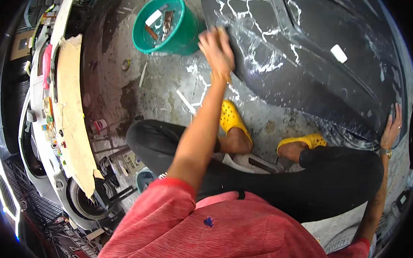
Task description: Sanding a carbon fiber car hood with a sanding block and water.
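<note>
My left hand (pixel 215 46) is blurred at the near left edge of a large black panel (pixel 337 84), beside a green bucket (pixel 187 36); whether it grips anything is unclear. The bucket holds water, a white block (pixel 153 18) and a few strips. White slurry streaks mark the panel, on which lies a white block (pixel 339 53). My right hand (pixel 392 123) rests on the panel's right edge, fingers extended.
My yellow clogs (pixel 230 114) are on the stained concrete floor (pixel 157 90) by the panel. At left stands a car (pixel 37 158) with a torn cardboard sheet (pixel 72 100) and small items along it. A small tub (pixel 144 177) sits beside my left leg.
</note>
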Tool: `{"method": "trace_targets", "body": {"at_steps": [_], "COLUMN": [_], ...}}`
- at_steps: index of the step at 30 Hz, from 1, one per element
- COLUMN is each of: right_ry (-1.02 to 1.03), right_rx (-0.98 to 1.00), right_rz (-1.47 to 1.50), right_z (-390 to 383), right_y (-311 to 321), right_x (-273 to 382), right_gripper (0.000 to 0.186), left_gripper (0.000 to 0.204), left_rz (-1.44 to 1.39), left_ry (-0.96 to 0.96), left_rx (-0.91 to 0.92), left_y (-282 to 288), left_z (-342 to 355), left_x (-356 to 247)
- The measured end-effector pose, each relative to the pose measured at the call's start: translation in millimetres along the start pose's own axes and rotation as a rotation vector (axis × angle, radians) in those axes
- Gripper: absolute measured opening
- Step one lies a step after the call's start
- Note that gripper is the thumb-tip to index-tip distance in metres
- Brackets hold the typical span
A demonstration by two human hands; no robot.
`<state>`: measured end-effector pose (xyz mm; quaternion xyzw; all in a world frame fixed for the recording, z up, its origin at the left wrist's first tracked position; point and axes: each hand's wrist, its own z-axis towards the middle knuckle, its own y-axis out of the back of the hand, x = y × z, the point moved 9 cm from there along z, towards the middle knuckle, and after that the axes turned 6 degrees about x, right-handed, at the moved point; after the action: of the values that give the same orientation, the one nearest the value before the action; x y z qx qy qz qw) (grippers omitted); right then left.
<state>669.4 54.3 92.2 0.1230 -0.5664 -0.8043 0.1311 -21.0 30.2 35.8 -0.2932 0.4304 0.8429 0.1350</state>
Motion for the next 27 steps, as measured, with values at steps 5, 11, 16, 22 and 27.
{"method": "trace_targets", "body": {"at_steps": [5, 11, 16, 22, 27], "right_ry": [-0.024, -0.022, -0.007, 0.01, -0.039], "right_rx": [-0.04, -0.015, -0.007, -0.057, -0.007], "right_rz": [0.011, 0.014, -0.049, -0.052, 0.002], "right_z": [3, 3, 0, 5, 4], "right_y": [5, 1, 1, 11, 6], "right_x": [1, -1, 0, 11, 6], "right_gripper": [0.05, 0.051, 0.051, 0.051, 0.05], "left_gripper": [0.04, 0.051, 0.036, 0.047, 0.027], "left_rz": [0.146, -0.009, 0.008, -0.115, 0.103], "left_ry": [-0.041, -0.237, 0.09, -0.04, -0.06], "left_rx": [-0.009, 0.148, -0.021, 0.362, 0.029], "left_y": [0, -8, -2, -20, 0], "left_z": [-4, -34, 61, -73, 56], "left_x": [-30, -67, -14, -120, -63]}}
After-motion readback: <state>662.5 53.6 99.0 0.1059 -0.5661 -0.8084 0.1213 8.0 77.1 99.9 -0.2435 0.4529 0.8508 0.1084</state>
